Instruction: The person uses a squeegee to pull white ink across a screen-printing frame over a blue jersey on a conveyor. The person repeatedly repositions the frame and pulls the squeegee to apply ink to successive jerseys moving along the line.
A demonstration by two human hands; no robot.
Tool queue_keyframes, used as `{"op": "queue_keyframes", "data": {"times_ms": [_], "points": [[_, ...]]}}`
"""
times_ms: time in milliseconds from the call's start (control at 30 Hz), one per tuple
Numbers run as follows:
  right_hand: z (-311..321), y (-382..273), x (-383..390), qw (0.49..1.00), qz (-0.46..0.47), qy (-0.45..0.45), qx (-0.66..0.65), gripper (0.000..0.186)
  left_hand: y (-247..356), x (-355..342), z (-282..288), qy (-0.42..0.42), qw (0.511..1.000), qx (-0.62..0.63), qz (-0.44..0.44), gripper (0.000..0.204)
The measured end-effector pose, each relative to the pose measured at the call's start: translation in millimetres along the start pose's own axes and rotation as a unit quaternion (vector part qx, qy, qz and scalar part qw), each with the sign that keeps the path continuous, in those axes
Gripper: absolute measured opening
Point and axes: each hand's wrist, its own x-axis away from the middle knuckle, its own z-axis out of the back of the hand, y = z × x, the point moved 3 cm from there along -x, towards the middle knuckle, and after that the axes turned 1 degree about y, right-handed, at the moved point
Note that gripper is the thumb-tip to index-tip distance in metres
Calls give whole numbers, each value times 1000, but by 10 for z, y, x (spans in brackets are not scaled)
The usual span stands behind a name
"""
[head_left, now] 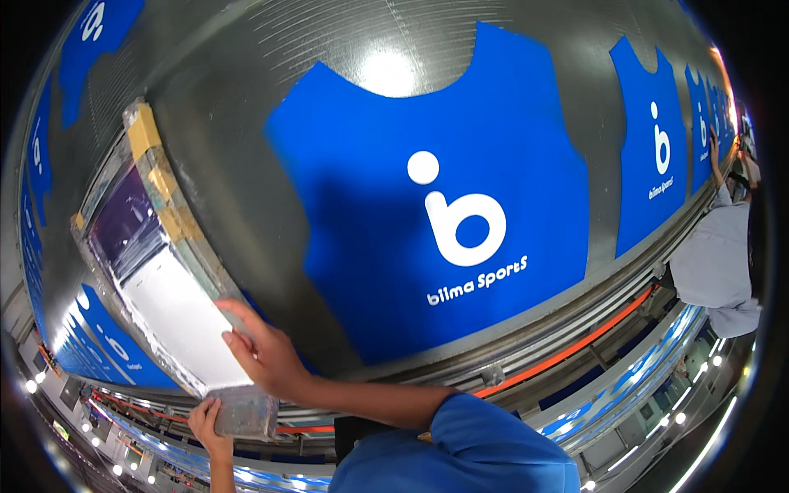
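A screen printing frame [177, 218] stands tilted on the left, its rails patched with brown and clear tape. White ink [177, 308] covers the lower part of its inside, and dark purple mesh [131, 214] shows higher up. My left hand [211, 426] is closed round the frame's near end. Reaching across from the right, my right hand [267, 349] grips the long rail close to that end. Right of the frame, a blue fabric shirt panel [370, 189] lies flat on the dark table, bearing a white printed logo and lettering. The frame's shadow seems to fall across the panel's left side.
More printed blue panels [653, 156] lie in a row along the dark grey table [238, 156] to the right, others [90, 66] at the left. Metal rails with an orange strip [567, 345] run along the near edge. A person in grey [715, 263] works at the far right.
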Motion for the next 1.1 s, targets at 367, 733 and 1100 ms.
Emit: {"op": "queue_keyframes", "data": {"times_ms": [367, 733, 1100], "points": [[-38, 194, 47, 1000, 8, 5, -14, 44, 26, -29, 1, -23, 1000, -1, 7, 38], [-14, 115, -47, 994, 94, 48, -12, 45, -33, -138, 37, -59, 998, 26, -5, 44], [-9, 32, -16, 987, 132, 89, 7, 53, -24, -115, 20, -42, 998, 30, -18, 39]]}}
